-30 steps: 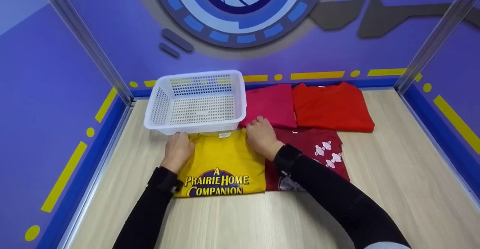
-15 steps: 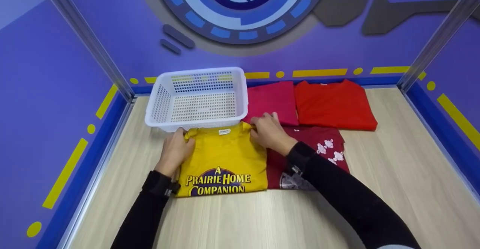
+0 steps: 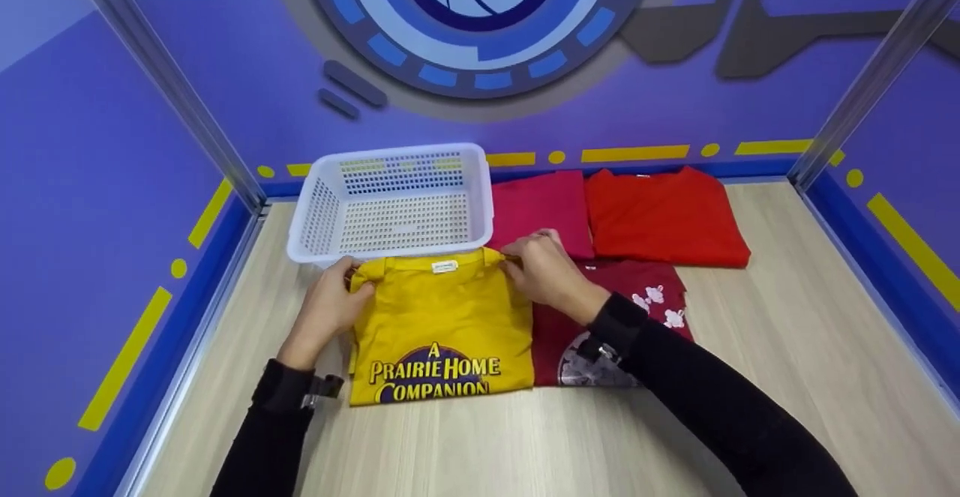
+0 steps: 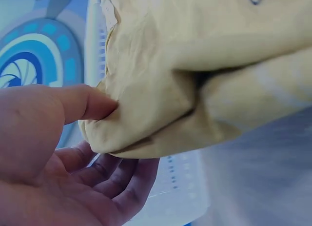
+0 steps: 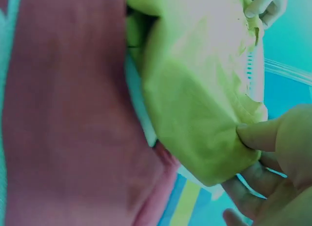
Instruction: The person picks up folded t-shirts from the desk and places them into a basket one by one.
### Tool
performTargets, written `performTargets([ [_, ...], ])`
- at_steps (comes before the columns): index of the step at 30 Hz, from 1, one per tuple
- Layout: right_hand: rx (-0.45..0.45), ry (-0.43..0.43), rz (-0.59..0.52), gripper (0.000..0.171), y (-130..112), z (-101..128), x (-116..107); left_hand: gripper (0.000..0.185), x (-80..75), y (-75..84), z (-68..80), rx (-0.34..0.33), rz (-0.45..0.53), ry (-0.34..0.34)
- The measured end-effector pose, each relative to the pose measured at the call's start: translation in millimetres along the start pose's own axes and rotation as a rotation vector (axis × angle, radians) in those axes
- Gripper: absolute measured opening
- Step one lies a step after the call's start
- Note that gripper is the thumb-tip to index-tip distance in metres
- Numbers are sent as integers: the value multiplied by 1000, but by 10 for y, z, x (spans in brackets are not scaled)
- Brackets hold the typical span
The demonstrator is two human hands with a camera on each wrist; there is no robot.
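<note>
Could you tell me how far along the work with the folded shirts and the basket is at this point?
Done: nothing is in the white basket. In hand: left hand and right hand pinch the far corners of the folded yellow shirt, lifting that edge. Left: the three red shirts lie untouched.

**Yellow shirt, folded, in front of the basket**

The yellow T-shirt [image 3: 442,324] lies folded flat, its purple and white "A Prairie Home Companion" print facing up. Its collar edge, with a small white label, sits just in front of the white basket [image 3: 322,205], both top corners lifted slightly.
</note>
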State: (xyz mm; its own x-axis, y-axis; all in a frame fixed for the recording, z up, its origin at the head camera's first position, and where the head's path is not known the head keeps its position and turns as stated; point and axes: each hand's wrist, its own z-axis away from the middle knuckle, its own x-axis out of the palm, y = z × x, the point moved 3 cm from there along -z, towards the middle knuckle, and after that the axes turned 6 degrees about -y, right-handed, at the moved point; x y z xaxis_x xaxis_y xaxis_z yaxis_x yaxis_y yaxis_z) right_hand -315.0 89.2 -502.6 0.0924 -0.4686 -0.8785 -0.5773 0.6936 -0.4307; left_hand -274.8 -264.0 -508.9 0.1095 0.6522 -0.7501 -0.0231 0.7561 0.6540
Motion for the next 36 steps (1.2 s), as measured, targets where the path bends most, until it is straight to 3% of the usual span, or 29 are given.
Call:
performTargets([
  [6,-33,-79,-3,16,-65,27,-126,25,-175,133,142,87,3,39],
  [12,-121,-58,-24,19,-141,15,-327,26,-397,256,284,184,-67,131],
  [16,-164,-73,-58,22,-196,3,-464,22,-500,308,352,203,-95,166],
  [23,-104,-130,-161,17,-296,36,-793,15,-646,411,380,217,-65,160],
  [31,-161,-58,-163,21,-488,3,-980,20,-932,448,420,239,-47,206],
  [36,-207,16,-166,18,-551,-59,-1041,20,-1105,453,436,268,-36,200],
])
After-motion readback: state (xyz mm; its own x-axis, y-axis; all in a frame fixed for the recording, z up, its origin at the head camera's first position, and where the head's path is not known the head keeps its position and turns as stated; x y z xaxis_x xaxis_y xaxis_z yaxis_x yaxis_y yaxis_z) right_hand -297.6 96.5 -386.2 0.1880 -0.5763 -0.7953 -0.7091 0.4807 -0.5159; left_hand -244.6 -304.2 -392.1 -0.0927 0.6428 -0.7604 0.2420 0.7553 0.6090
